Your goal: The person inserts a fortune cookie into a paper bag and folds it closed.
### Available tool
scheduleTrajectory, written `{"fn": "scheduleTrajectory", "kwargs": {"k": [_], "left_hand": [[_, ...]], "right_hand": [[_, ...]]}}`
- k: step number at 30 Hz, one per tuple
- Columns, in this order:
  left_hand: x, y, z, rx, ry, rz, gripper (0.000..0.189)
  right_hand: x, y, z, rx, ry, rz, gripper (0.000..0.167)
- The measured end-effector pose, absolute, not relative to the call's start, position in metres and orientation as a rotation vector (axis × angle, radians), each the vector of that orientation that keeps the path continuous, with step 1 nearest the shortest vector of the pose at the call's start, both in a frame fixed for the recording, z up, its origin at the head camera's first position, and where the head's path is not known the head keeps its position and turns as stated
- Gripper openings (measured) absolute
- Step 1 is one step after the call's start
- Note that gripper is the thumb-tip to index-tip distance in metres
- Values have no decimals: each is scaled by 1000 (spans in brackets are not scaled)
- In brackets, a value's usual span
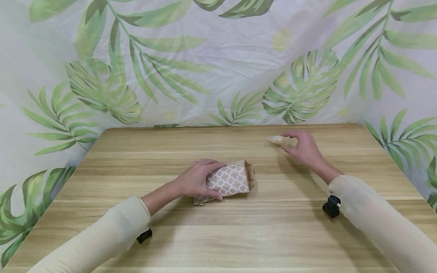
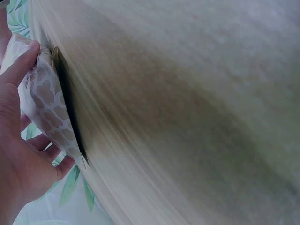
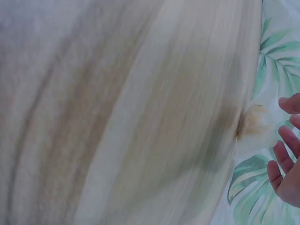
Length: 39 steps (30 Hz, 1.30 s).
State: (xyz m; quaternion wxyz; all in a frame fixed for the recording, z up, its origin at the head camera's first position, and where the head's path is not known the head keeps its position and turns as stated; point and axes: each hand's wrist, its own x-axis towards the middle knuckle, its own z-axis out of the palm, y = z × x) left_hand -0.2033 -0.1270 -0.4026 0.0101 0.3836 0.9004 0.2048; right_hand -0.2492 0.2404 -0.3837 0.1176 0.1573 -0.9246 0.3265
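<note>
Leafy cloth [image 1: 235,53] backs the wooden table [image 1: 239,239] before me; someone's left hand [image 1: 196,178] curls fingers round a patterned paper bag [image 1: 232,180], the right hand [image 1: 305,149] pinching a small packet [image 1: 278,140].

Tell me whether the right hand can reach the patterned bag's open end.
Probably yes: the patterned bag opens rightward and nothing visible blocks the right hand, though it holds a small packet.

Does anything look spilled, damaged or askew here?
Nothing stands out: no spill or damage shows. The left hand holds a patterned paper bag sideways, its open mouth toward the right; the right hand pinches a small packet.
</note>
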Motion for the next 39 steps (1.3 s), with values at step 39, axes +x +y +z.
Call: {"fn": "scheduleTrajectory", "kwargs": {"k": [39], "left_hand": [[-199,-128,-399,1161,2761,756,75]], "right_hand": [[-266,250,-383,389,-3005,1068,58]]}}
